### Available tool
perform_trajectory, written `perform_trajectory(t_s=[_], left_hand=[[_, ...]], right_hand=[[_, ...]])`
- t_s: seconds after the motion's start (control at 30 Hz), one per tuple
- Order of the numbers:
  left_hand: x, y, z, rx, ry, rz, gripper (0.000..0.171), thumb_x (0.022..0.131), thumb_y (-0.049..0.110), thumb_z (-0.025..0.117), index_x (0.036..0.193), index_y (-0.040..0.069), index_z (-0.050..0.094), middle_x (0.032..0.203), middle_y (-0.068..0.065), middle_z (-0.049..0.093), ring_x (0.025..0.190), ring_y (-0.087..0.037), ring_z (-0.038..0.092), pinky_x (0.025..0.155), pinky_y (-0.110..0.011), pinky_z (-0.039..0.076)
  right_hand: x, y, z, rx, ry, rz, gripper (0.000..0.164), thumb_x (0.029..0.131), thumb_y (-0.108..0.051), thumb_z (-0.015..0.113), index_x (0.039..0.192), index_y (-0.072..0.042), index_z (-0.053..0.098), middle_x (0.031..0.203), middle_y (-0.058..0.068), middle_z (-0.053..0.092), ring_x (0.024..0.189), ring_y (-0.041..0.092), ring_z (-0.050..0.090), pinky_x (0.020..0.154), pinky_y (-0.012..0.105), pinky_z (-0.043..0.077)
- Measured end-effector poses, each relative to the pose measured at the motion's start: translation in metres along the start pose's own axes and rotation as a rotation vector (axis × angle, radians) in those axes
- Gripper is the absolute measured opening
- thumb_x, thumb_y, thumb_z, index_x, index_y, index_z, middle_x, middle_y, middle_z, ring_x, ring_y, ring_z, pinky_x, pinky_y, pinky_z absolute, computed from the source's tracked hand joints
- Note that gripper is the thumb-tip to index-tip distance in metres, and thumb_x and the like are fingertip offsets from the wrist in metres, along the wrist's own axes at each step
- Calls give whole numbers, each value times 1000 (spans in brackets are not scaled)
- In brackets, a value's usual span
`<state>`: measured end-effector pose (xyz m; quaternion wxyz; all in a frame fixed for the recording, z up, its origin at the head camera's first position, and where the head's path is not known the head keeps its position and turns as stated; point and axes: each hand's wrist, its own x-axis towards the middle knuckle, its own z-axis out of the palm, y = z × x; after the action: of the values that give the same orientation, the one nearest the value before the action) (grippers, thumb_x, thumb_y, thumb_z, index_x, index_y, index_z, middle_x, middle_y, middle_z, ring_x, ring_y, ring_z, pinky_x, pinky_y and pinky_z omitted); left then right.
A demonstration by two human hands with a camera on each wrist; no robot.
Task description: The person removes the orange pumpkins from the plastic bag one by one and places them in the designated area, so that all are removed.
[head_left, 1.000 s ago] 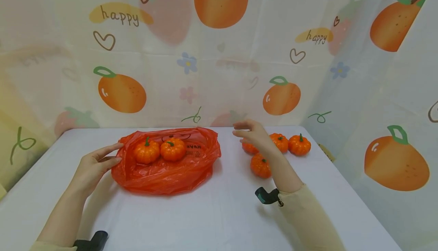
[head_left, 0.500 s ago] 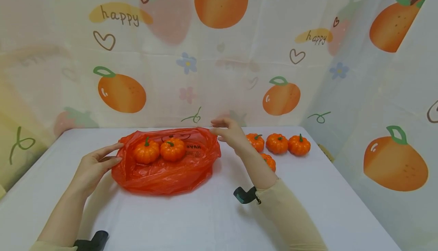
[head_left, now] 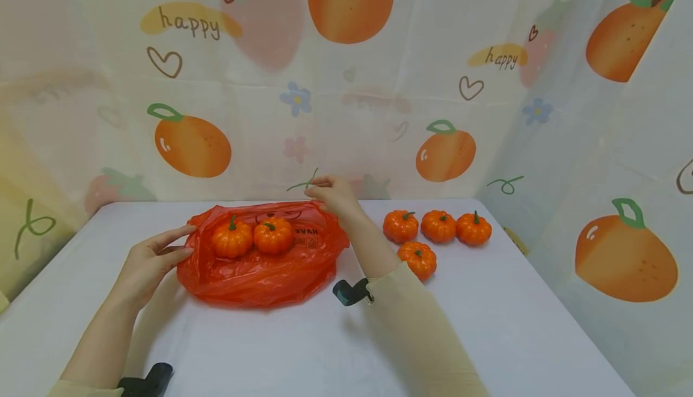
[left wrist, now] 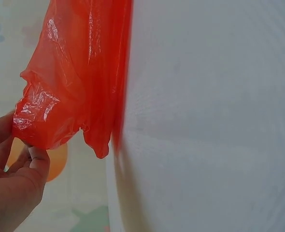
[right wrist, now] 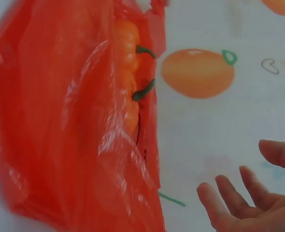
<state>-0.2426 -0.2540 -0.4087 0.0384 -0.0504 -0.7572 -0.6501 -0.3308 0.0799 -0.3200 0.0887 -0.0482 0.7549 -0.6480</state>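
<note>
A red plastic bag [head_left: 260, 286] lies on the white table with its mouth spread open. Inside it sit two small orange pumpkins, the left one [head_left: 233, 240] and the right one [head_left: 274, 237], both with green stems. My left hand [head_left: 142, 267] pinches the bag's left rim between thumb and fingers; the left wrist view shows the film [left wrist: 60, 106] at the fingertips. Over the bag's back right edge is my right hand [head_left: 338, 198], its fingers loosely bent and nothing in them. In the right wrist view this hand [right wrist: 253, 203] is apart from the bag.
Several more small pumpkins [head_left: 438, 227] stand on the table [head_left: 260, 349] right of the bag, one [head_left: 421, 258] nearer the front. A curtain [head_left: 357, 114] printed with fruit hangs behind the table and along its right side.
My right hand has moved left, from over the loose pumpkins to above the bag's right back edge, uncovering those pumpkins. My left hand and the bag have stayed in place.
</note>
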Motion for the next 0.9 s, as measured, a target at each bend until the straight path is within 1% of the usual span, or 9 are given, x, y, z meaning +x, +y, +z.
perform_trajectory(t_s=[0.07, 0.2, 0.3, 0.5, 0.6, 0.67, 0.77, 0.83, 0.9], left_hand=[[0, 0, 0, -15, 0, 5, 41, 94, 12, 66, 134, 22, 63, 108, 35, 57, 87, 10, 65, 75, -6, 52], [0, 1, 0, 8, 5, 5, 42, 94, 13, 67, 135, 22, 63, 108, 36, 57, 87, 11, 65, 75, -5, 52], [0, 1, -1, 4, 4, 2, 42, 94, 13, 67, 134, 22, 63, 108, 36, 58, 87, 10, 65, 75, -5, 52], [0, 4, -1, 10, 1, -4, 43, 94, 15, 67, 136, 19, 61, 108, 35, 56, 87, 11, 65, 75, -5, 52], [0, 4, -1, 0, -1, -5, 43, 94, 14, 67, 135, 21, 62, 108, 35, 56, 88, 11, 65, 75, -6, 52], [1, 3, -1, -13, -3, -7, 42, 94, 13, 67, 134, 23, 63, 108, 35, 58, 87, 10, 65, 75, -6, 52], [1, 3, 0, -21, -7, -5, 41, 94, 13, 67, 133, 24, 64, 108, 35, 58, 88, 10, 65, 75, -6, 53], [1, 2, 0, -34, -7, -7, 42, 93, 12, 67, 133, 23, 63, 109, 34, 58, 87, 10, 65, 75, -7, 53], [1, 3, -1, -29, -4, -6, 42, 93, 13, 67, 134, 22, 63, 109, 34, 57, 87, 10, 65, 75, -7, 53]], right_hand=[[4, -1, 6, 0, -1, 20, 39, 93, -16, 65, 129, -5, 59, 137, 17, 59, 129, 38, 55, 113, 51, 43], [11, 1, 17, -2, 7, 56, 38, 92, -17, 66, 127, -5, 61, 137, 16, 59, 133, 40, 51, 112, 51, 44], [14, 4, 25, 10, 15, 87, 40, 90, -16, 68, 128, -5, 61, 139, 15, 58, 134, 39, 50, 111, 49, 46], [20, 11, 41, 116, 33, 168, 46, 86, -10, 70, 128, 1, 57, 150, 16, 45, 141, 40, 42, 115, 51, 40], [21, 17, 49, 146, 48, 200, 45, 84, -8, 73, 125, 1, 59, 150, 15, 45, 141, 41, 41, 115, 54, 39], [23, 22, 54, 143, 60, 223, 41, 82, -8, 75, 120, 0, 62, 147, 14, 49, 138, 41, 44, 113, 54, 42], [25, 28, 59, 126, 81, 261, 43, 79, -8, 78, 118, -3, 62, 143, 12, 52, 127, 42, 50, 107, 53, 47], [26, 32, 62, 116, 97, 286, 44, 78, -8, 78, 117, -5, 60, 139, 11, 53, 118, 38, 53, 104, 52, 49], [27, 34, 65, 108, 98, 304, 44, 78, -8, 78, 118, -6, 59, 137, 10, 54, 113, 35, 54, 103, 51, 50]])
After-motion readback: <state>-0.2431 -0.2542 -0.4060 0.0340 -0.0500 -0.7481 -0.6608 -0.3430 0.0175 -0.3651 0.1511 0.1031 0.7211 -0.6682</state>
